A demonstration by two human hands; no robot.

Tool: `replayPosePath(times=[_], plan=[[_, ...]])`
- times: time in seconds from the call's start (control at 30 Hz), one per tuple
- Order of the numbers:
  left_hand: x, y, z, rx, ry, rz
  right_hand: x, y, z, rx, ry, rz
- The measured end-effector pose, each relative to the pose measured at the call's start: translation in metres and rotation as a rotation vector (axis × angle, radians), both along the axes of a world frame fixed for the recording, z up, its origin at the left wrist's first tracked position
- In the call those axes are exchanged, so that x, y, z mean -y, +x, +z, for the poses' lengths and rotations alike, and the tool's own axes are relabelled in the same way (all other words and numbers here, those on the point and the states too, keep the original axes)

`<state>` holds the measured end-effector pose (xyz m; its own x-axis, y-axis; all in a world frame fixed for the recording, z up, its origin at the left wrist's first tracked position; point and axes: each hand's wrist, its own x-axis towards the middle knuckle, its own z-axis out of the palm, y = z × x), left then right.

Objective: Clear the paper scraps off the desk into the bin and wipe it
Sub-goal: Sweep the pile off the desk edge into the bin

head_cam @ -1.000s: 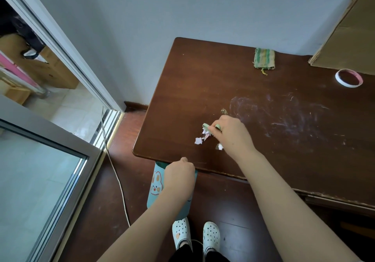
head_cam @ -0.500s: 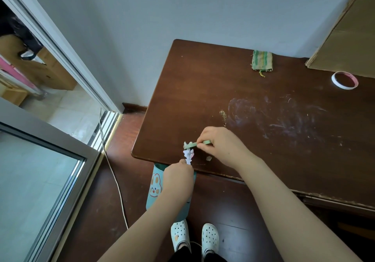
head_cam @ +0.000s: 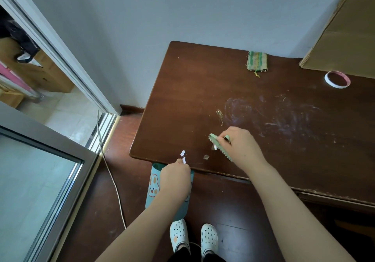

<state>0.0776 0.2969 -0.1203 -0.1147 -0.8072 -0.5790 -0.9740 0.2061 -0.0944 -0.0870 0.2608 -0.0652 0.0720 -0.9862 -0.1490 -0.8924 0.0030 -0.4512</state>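
Note:
My right hand (head_cam: 241,148) rests on the dark wooden desk (head_cam: 203,83) near its front left corner and grips a green paper strip (head_cam: 220,147) with a jagged edge. White paper scraps (head_cam: 183,156) lie at the desk's front edge, touching the fingertips of my left hand (head_cam: 175,177). That hand holds the rim of a teal bin (head_cam: 154,186) with a rabbit picture, just below the desk edge. A small pale scrap (head_cam: 206,157) lies between my hands. A folded green striped cloth (head_cam: 257,61) sits at the back of the desk.
Whitish smears (head_cam: 274,115) and a patch of yellow crumbs (head_cam: 219,114) mark the desk's middle. A tape roll (head_cam: 337,79) and cardboard (head_cam: 345,34) are at the back right. A white cable (head_cam: 113,180) runs along the floor by a sliding door frame on the left.
My right hand swept the scraps from the desk's middle toward the front edge over the bin, then drew back a little. The white scraps now lie at the edge by my left hand.

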Motion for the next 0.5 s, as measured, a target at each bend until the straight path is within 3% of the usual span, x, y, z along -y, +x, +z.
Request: replayPosePath(times=[0.27, 0.5], plan=[[-0.006, 0.005, -0.004, -0.031, 0.012, 0.009, -0.004, 0.055, -0.002, 0.007, 0.008, 0.177], [-0.012, 0.008, -0.004, -0.088, -0.093, 0.032, -0.006, 0.077, 0.001, 0.218, 0.121, 0.235]])
